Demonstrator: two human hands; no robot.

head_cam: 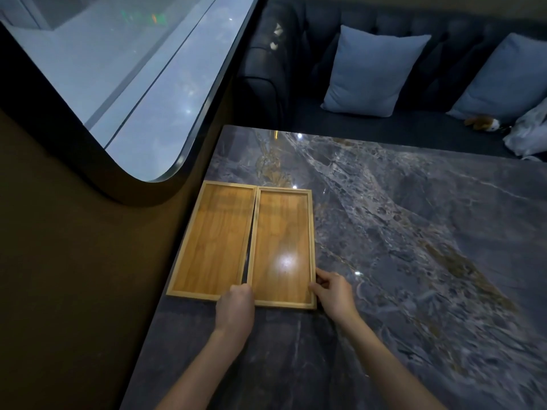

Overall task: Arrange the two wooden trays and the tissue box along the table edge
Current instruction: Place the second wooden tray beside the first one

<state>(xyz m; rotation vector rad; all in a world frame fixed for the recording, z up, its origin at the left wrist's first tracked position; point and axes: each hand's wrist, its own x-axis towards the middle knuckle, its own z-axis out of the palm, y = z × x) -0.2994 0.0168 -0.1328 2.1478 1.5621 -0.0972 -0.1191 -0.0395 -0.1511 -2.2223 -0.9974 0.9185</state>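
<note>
Dark grey marble with pale and rusty veins forms the table (399, 232), whose left edge runs along a brown wall under a curved window (118, 84).

At the near end of the right wooden tray (281, 247), the right hand (333, 294) grips the near right corner, its fingers (324, 278) curled against the outer side of the rim. The left hand (235, 309) is closed over the near edge just where the two trays meet; whether it grasps the right tray's corner, the left tray's, or both cannot be told, since the knuckles hide the fingertips.

The left wooden tray (213, 241) lies flat along the table's left edge, just beside the right one. Both trays are long, shallow and bare inside. Their far ends touch, while a thin dark gap opens between them toward the near ends.

Beyond the table stands a dark tufted sofa (296, 69) bearing two pale blue cushions (373, 72). No tissue box is in view.
</note>
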